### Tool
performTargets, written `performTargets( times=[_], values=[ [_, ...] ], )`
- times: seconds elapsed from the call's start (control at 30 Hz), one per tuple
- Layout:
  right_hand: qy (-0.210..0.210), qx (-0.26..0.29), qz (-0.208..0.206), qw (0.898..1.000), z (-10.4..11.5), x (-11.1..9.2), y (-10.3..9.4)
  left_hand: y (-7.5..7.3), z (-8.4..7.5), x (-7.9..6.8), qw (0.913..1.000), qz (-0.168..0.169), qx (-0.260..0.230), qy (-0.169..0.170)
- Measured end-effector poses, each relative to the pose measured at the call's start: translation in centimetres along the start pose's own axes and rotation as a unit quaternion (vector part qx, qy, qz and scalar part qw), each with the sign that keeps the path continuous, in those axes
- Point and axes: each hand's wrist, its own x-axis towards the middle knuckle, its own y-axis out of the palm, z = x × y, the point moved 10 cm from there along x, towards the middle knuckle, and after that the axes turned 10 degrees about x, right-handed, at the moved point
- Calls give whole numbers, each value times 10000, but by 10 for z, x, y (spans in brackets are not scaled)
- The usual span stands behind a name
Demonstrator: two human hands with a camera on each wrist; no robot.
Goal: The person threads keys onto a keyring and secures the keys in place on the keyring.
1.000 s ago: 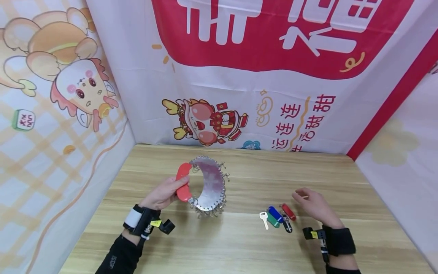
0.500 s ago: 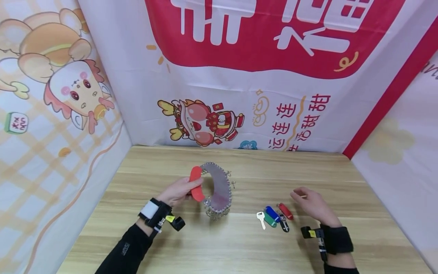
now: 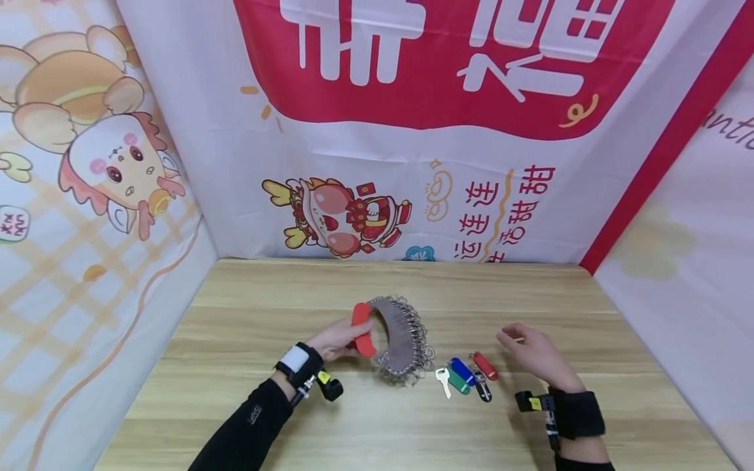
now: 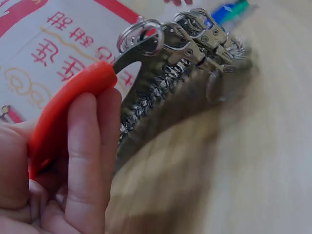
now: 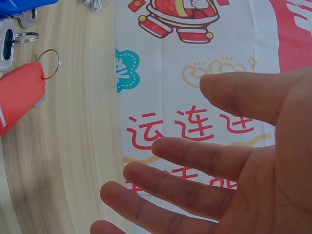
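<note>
Your left hand (image 3: 340, 339) grips the red handle (image 3: 361, 313) of a crescent-shaped, clip-fringed silver metal hoop (image 3: 403, 330), moved rightward and now near the green, blue, black and red key tags (image 3: 463, 371) on the wooden table (image 3: 365, 425); your right hand (image 3: 535, 353), fingers relaxed, holds nothing beyond them.

Left hand (image 3: 337, 338): shifted rightward over the counter (image 3: 365, 425). Metal hoop (image 3: 399, 332) with red handle (image 3: 362, 330): carried along, from well apart to near the key tags (image 3: 463, 371). Hoop's face: grey, formerly paler with a pinkish sheen. Clips (image 3: 421, 347) on outer rim: dense fringe showing, formerly sparse at the right side.
</note>
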Motion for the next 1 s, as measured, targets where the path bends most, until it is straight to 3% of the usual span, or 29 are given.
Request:
performTargets(
  times=[0.13,0.27,0.43,0.67,0.8,0.87,1.0],
  values=[
    [-36,-105,32,9999,2,-1,0,-23,15,-23,9996,-204,192,17],
    [-145,-353,164,9991,3,-1,-2,-47,19,-43,9985,-254,466,108],
    [-290,-827,387,9954,1,-1,-3,-76,24,-61,9940,-571,937,27],
    [-155,-1255,922,9877,-18,-2,6,-94,28,-76,9806,-1203,1532,-232],
    [-166,-1363,1177,9835,-28,-4,17,-106,22,-86,9548,-1662,2423,-449],
    [-217,-1335,1207,9834,-30,-4,22,-113,12,-93,9288,-1894,3144,-521],
    [-268,-1350,1159,9837,-29,-6,26,-121,-15,-101,8679,-2237,4412,-451]
  ],
)
